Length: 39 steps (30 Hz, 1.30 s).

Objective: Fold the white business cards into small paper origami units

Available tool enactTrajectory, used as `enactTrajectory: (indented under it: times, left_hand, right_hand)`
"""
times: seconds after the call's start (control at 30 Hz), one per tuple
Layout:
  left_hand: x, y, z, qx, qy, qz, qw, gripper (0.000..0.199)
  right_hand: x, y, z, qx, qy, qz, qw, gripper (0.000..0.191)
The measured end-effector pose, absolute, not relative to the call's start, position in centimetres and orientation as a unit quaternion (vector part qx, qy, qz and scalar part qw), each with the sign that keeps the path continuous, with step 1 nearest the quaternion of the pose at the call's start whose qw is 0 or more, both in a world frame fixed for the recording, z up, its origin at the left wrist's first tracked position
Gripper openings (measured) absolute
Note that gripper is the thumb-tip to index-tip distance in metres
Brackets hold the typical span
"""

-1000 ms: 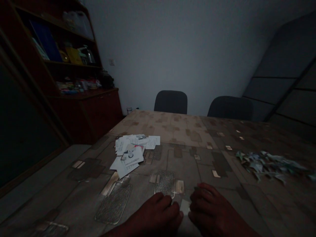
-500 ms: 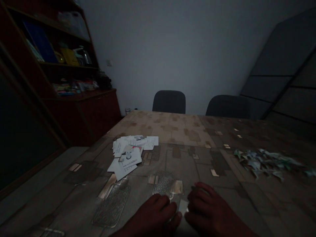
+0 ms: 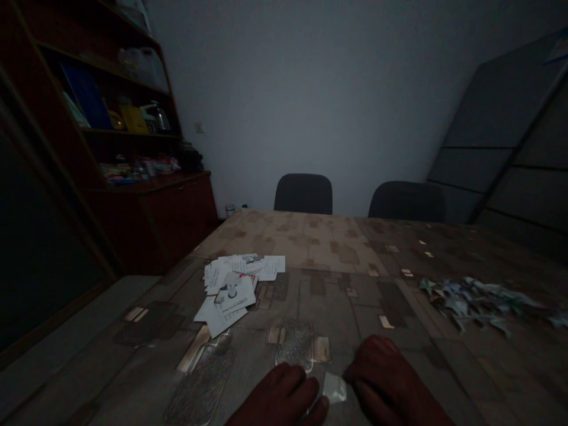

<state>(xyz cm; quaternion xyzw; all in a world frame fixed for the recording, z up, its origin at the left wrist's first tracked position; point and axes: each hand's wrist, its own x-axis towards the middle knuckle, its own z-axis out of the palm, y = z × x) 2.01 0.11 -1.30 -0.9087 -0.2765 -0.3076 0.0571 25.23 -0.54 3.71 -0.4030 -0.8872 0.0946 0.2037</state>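
Note:
A small pale, slightly shiny piece (image 3: 334,387) lies on the patterned tablecloth (image 3: 328,302) between my hands, near the bottom of the view. My left hand (image 3: 288,393) is at its left with the fingers curled; whether they hold anything is hidden. To its right, my right hand (image 3: 381,378) is curled too, its fingertips at the piece's edge. Printed white cards (image 3: 233,296) lie in a loose pile at the left. On the right is a heap of crumpled, pale greenish pieces (image 3: 479,302).
Two dark chairs (image 3: 303,193) stand behind the far table edge. A reddish wooden cabinet (image 3: 177,204) with shelves of items is at the left. A grey panelled surface (image 3: 479,118) rises at the right.
The view has tilted up slightly. My right hand has turned and closed up more, moving a little right, and more of the pale piece shows between my hands.

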Motion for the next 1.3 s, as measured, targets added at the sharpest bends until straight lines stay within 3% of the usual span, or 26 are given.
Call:
enactTrajectory:
  times: [0.23,0.53,0.6,0.73,0.83,0.97,1.13,1.3]
  left_hand:
    - [1.7,-0.2,-0.9,-0.900,-0.304,-0.313,0.011,0.019]
    - [1.1,0.3,-1.9,-0.895,-0.244,-0.372,-0.018,0.025]
    - [0.7,0.7,-1.3,-0.896,-0.233,-0.370,-0.077,0.021]
    - [1.4,1.0,2.1,-0.800,-0.393,-0.278,-0.359,0.015]
    - [3.1,1.2,4.1,-0.708,-0.444,-0.223,-0.502,0.018]
    - [4.7,1.5,3.9,-0.623,-0.493,-0.242,-0.557,0.003]
    - [5.1,1.6,1.8,-0.488,-0.489,-0.324,-0.646,0.035]
    - [5.1,1.0,0.9,-0.476,-0.433,-0.336,-0.688,0.045]
  right_hand:
    - [23.5,-0.8,1.5,-0.527,-0.808,0.187,0.185,0.021]
    - [23.5,-0.7,1.6,-0.485,-0.788,0.278,0.257,0.010]
    - [23.6,-0.4,1.8,-0.464,-0.793,0.289,0.270,0.010]
    - [23.7,-0.2,2.9,-0.408,-0.829,0.251,0.291,0.013]
    - [23.7,-0.6,3.7,-0.354,-0.857,0.207,0.311,0.014]
    - [23.8,-0.9,4.2,-0.396,-0.816,0.244,0.342,0.012]
    - [23.7,-0.7,3.6,-0.502,-0.698,0.355,0.366,0.016]
    - [23.2,-1.0,2.2,-0.494,-0.669,0.428,0.353,0.017]
